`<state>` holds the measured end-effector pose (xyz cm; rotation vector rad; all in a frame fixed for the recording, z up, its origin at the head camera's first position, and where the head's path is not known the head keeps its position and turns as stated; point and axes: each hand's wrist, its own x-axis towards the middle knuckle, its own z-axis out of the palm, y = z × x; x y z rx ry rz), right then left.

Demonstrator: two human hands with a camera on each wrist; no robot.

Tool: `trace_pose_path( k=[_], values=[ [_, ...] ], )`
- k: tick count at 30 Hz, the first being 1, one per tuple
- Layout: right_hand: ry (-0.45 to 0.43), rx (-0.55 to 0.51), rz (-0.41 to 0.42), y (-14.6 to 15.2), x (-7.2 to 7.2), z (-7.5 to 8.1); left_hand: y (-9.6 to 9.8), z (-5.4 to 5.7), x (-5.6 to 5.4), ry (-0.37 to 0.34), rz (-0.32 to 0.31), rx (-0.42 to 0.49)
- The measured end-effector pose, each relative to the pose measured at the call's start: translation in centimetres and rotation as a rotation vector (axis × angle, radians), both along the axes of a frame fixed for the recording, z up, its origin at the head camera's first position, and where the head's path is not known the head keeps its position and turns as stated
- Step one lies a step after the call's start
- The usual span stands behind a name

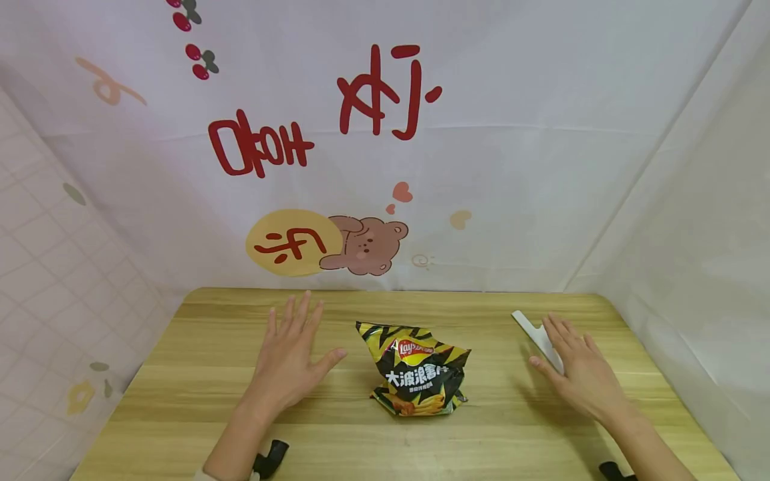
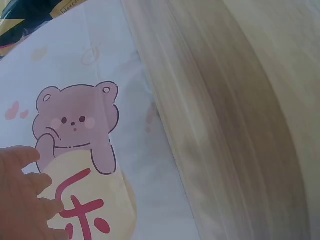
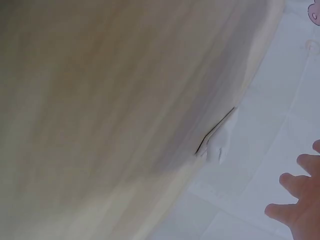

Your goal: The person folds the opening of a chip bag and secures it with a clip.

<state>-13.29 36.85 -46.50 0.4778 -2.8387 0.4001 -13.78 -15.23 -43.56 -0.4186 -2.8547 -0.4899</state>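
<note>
A black and yellow Lay's chip bag [image 1: 418, 374] lies on the wooden table, crumpled, its printed front showing. To its left, my left hand [image 1: 289, 367] hovers with fingers spread and thumb pointing toward the bag, holding nothing. On the right side of the table is a slim white tool [image 1: 535, 334] with a straight narrow end and a wider part. My right hand [image 1: 577, 367] overlaps its wider part in the head view, fingers extended. Apart from those fingers, the right wrist view shows the white tool [image 3: 218, 142] with a thin dark edge.
A white cloth backdrop [image 1: 511, 167] with a printed bear [image 1: 373, 247] and red characters stands behind the table [image 1: 228, 321]. Cloth walls [image 1: 710, 234] close both sides. Black curved pieces [image 1: 273, 457] show by each wrist at the bottom.
</note>
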Motion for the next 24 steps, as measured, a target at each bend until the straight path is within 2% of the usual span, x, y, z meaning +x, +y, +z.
trace_pose_path(
  k=[13, 20, 24],
  values=[
    [0.061, -0.015, 0.031, -1.7, 0.6, 0.2, 1.1, 1.1, -0.2, 0.077, -0.027, 0.021],
    [0.09, -0.05, 0.045, -2.9, 1.0, 0.6, 2.0, 1.7, 0.0, 0.09, -0.057, 0.063],
    [0.11, -0.074, 0.069, -3.9, 1.1, 0.6, 2.5, 1.9, 0.1, 0.122, -0.074, 0.084]
  ],
)
